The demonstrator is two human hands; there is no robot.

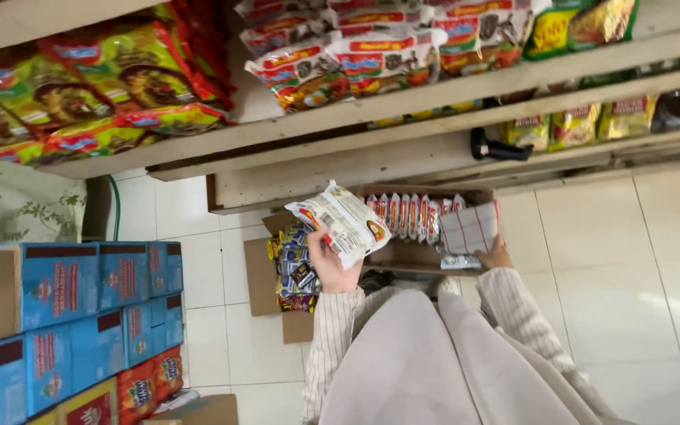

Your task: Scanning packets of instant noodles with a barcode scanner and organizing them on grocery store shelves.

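My left hand [330, 266] is raised over an open cardboard box [403, 256] on the floor and grips a small stack of white noodle packets [344, 222]. My right hand [497, 256] rests at the box's right end, holding a pale packet with red lines [470, 230]. A row of several similar packets [415, 216] stands upright inside the box between my hands. Both sleeves are striped beige.
Wooden shelves [371, 118] above the box carry white and red packets [356, 63] and green and red packets [96, 86]. Blue cartons [80, 315] are stacked at left. A second open carton holds colourful packets [296, 269]. A black object [497, 148] lies on the lower shelf. White floor tiles [631, 267] lie to the right.
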